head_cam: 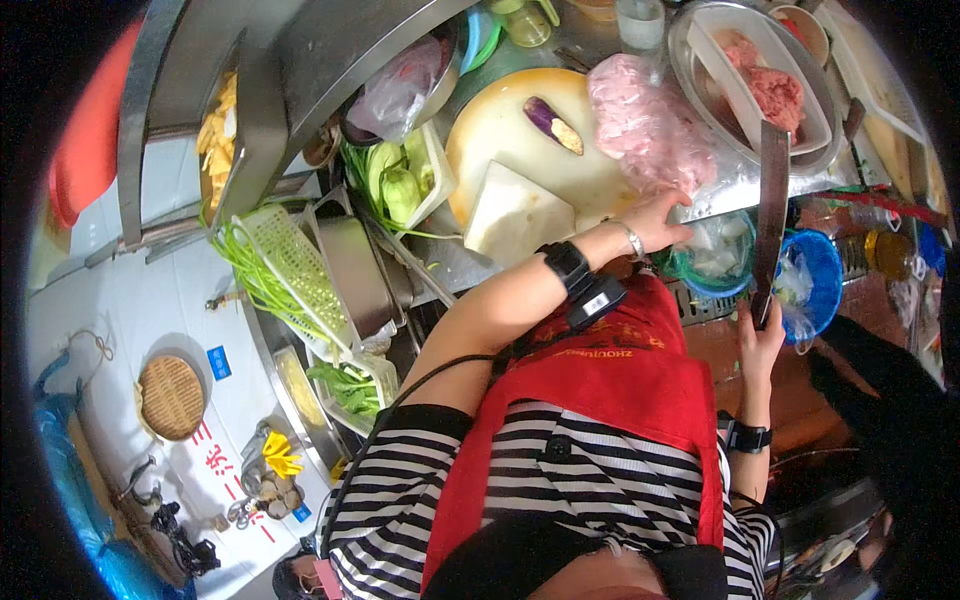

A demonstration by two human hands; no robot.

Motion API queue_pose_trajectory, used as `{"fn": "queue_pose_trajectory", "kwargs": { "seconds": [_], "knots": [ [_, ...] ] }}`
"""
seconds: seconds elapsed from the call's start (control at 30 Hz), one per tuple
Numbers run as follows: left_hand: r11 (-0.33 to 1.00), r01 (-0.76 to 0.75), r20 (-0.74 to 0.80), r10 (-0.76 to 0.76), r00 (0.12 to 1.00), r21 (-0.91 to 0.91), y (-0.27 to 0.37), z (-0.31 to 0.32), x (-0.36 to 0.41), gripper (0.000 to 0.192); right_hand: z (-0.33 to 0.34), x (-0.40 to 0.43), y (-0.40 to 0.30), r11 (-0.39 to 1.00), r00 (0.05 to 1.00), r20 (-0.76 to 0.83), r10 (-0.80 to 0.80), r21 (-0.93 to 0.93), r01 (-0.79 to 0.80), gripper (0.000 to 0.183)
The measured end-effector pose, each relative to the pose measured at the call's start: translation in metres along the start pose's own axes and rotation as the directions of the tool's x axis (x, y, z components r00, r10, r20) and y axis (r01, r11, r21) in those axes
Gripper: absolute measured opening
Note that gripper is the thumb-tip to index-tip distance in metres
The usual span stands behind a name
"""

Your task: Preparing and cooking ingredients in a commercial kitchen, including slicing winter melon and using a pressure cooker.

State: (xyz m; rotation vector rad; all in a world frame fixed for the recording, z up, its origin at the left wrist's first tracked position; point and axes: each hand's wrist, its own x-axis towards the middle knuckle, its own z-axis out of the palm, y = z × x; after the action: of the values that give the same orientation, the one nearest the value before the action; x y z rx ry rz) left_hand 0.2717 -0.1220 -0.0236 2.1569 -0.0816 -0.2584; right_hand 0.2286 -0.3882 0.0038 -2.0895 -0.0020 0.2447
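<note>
My right hand [759,341] grips the handle of a long-bladed kitchen knife [771,202], its blade raised upright beside the counter edge. My left hand [651,221] has its fingers apart at the counter edge, close to a clear bag of pale pink meat [645,124]; whether it touches the bag I cannot tell. On the round cutting board [480,120] rests a cut piece of purple eggplant [553,125]. A folded white cloth [517,214] lies across the board's near edge. Minced meat [776,97] sits in a white plastic container [724,75] inside a steel basin [679,52].
Left of the board stand baskets of green vegetables [397,184] and a perforated white basket [296,270]. A green basin [712,255] and a blue bucket [810,277] stand below the counter at right. A steel shelf [330,67] overhangs the upper left.
</note>
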Motion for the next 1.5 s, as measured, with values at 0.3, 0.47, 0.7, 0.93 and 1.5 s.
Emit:
{"fn": "queue_pose_trajectory", "kwargs": {
  "seconds": [0.3,0.47,0.7,0.93,1.5],
  "knots": [
    [0.780,0.415,-0.352,-0.595,0.723,-0.468,-0.097,-0.144,-0.152,0.077,0.020,0.017,-0.021,0.924,0.905,0.372,-0.206,-0.231,0.305,0.030],
    [0.391,0.485,-0.165,-0.880,0.444,-0.782,-0.090,-0.115,-0.189,0.087,0.049,0.027,-0.037,0.874,0.825,0.544,-0.157,-0.313,0.372,0.030],
    [0.531,0.207,-0.407,-0.802,0.437,-0.822,-0.085,-0.095,-0.176,0.077,0.079,0.036,-0.046,0.806,0.734,0.651,-0.190,-0.323,0.496,0.030],
    [0.816,0.514,-0.721,-0.521,0.458,-0.263,-0.057,-0.105,-0.165,0.076,0.086,0.037,-0.051,0.810,0.737,0.642,-0.210,-0.307,0.499,0.032],
    [0.584,-0.126,-0.269,0.541,0.797,0.802,-0.016,-0.111,-0.174,0.048,0.093,0.039,-0.047,0.936,0.748,0.663,-0.035,-0.241,0.257,0.036]
  ]
}}
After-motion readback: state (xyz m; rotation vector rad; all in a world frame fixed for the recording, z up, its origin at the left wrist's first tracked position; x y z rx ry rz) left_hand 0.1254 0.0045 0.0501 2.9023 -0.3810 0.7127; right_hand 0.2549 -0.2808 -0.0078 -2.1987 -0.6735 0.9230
